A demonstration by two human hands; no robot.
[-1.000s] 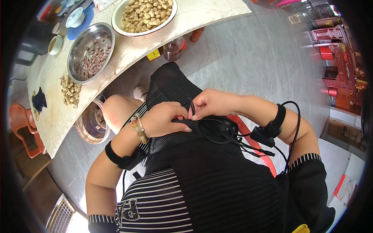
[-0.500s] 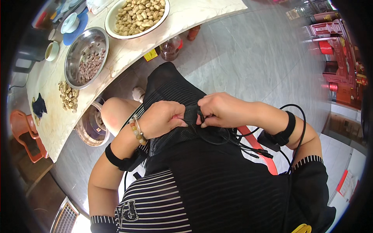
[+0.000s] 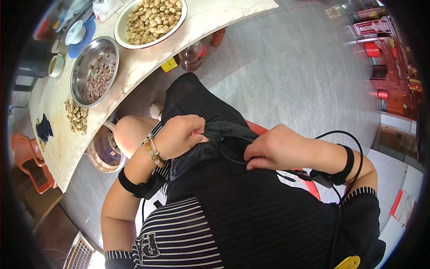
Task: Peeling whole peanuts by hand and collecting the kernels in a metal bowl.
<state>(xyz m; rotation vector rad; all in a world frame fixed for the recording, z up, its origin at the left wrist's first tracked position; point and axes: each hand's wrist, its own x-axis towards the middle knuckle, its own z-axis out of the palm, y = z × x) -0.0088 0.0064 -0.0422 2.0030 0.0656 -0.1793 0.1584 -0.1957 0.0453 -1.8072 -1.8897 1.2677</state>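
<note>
A black mesh pouch (image 3: 190, 157) lies across my lap, over my black-and-white striped clothing. My left hand (image 3: 179, 134), wearing a bead bracelet (image 3: 151, 152) at the wrist, pinches the pouch's upper edge on the left. At the other side, my right hand (image 3: 277, 145) has its fingers closed on the pouch's black fabric edge, though the fingertips are partly hidden. Between the hands the pouch's mouth is spread wide, and a black cable loops beside it. More black cables (image 3: 286, 176) hang below my right hand. Black straps circle both forearms.
On the marble-patterned table (image 3: 56, 152) stand a white basin (image 3: 117, 35) of unshelled peanuts, a steel bowl (image 3: 87, 60) of shelled ones, and a heap of shells (image 3: 77, 119). Below are a bucket (image 3: 96, 165) and a plastic jug (image 3: 191, 56). An orange chair (image 3: 29, 154) stands far left.
My hands have moved apart, the right one rightward and down, the left slightly left. The pouch's mouth has been pulled wider between them. The view has shifted slightly.
</note>
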